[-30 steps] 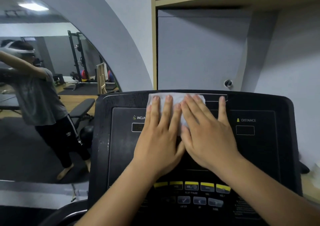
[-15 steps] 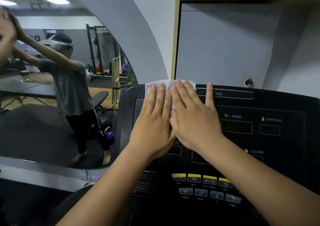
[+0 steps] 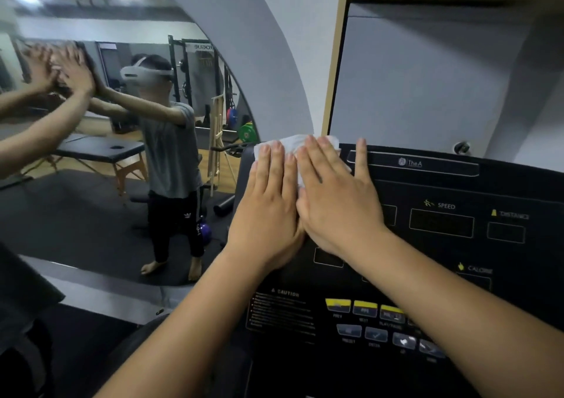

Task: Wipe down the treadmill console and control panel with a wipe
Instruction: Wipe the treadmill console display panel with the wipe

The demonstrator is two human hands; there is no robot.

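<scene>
Wipe [image 3: 291, 143] sits white and crumpled at the upper left corner of the treadmill console [image 3: 427, 190], pinned flat against the black face. Only its top edge and a strip between the fingers show.

My left hand [image 3: 268, 211] lies palm down on the wipe, fingers straight and close together, the tips reaching almost to the console's top edge. My right hand [image 3: 338, 205] lies just beside it on the same corner, also flat, its fingers angled slightly toward the left. The inner edges of the two hands touch, and I cannot see either thumb clearly where they meet. Neither hand is curled round anything; both are spread flat and pressing the wipe. The right little finger [image 3: 361, 153] is splayed off to the side, resting on bare console by the logo strip rather than on the wipe.

Both forearms rise from the bottom of the view and converge on that corner, the left from the lower left, the right from the lower right across the console's button rows. The yellow buttons [image 3: 363, 307] lie low on the console, near my right forearm. The SPEED readout [image 3: 441, 222] is to the right of my hands, uncovered.

To the left of the console a mirror [image 3: 91, 214] reflects a person with both arms stretched forward.
</scene>
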